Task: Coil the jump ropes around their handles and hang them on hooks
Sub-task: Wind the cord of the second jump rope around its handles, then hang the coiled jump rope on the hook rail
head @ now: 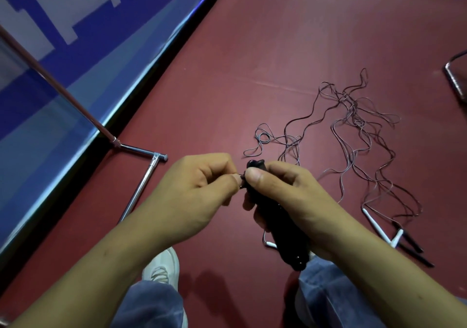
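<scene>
A: Beyond and to the right of the black handles (pixel 280 229), on the red floor (pixel 252 49): tangled ropes (pixel 353 125), thin and dark, sprawled in loose loops, well apart from both hands.

B: And lower right of the black handles?

A: White handles (pixel 379 229) and slim dark handles (pixel 414 244), crossed over one another on the floor at the near end of that tangle.

B: Left of the black handles?

A: Chrome rack foot (pixel 141 191), flat on the floor, joined to a slanted pole (pixel 50 75) rising up and away. Behind both, a blue banner (pixel 83 57) with pale blocks. Far right of the black handles, cut off by the picture's edge, a bent metal bar (pixel 454 80).

B: Below them?

A: White shoe (pixel 161 267) and blue jeans (pixel 151 305), under the forearms.

B: Anything in the way?

A: Only the right hand (pixel 285 193) itself, hiding the middle of the black handles; upper end and lower end both showing.

B: Grip?

A: Right fingers curled round the black handles from beneath, thumb laid over the upper end. Left hand (pixel 202 183) just beside that upper end, thumb and forefinger pinched on a rope end (pixel 243 176), remaining fingers folded into the palm.

B: Height?

A: Both hands up off the floor, above the knees, forearms slanting in from the bottom corners. Black handles tilted, upper end away from the body.
</scene>
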A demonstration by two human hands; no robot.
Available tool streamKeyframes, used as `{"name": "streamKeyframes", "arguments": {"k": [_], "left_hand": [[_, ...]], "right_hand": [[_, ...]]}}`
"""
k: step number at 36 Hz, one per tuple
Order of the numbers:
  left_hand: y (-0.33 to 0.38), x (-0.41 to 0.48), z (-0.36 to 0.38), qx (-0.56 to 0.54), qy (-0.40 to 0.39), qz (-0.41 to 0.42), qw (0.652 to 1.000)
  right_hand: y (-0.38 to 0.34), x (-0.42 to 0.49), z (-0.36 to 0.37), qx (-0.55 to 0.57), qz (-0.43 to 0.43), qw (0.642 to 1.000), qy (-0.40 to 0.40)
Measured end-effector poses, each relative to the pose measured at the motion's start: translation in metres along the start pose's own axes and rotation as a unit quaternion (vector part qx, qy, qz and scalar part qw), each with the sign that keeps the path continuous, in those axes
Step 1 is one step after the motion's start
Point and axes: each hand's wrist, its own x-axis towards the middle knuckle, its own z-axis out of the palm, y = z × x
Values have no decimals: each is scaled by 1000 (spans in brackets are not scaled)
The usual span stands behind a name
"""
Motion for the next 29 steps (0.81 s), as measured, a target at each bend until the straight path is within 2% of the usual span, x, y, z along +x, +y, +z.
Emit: {"name": "streamKeyframes", "arguments": {"k": [4, 7, 13, 17, 24, 29], "left_hand": [[2, 0, 1, -22, 48, 48, 997], [6, 1, -2, -34, 78, 51, 995], [28, -7, -29, -18, 62, 32, 997], [58, -22, -63, 29, 52, 52, 997], [137, -79, -148, 89, 80, 68, 990], [182, -119, -219, 179, 109, 34, 977]], "right_hand": [[-3, 3, 1, -20, -22, 1000, 0], [-7, 8, 8, -50, -38, 998, 18], [-27, 5, 30, -97, -52, 994, 4], [-57, -10, 53, -74, -62, 994, -43], [-130, -37, 122, -44, -147, 983, -101], [-167, -37, 193, 12, -165, 978, -126]]}}
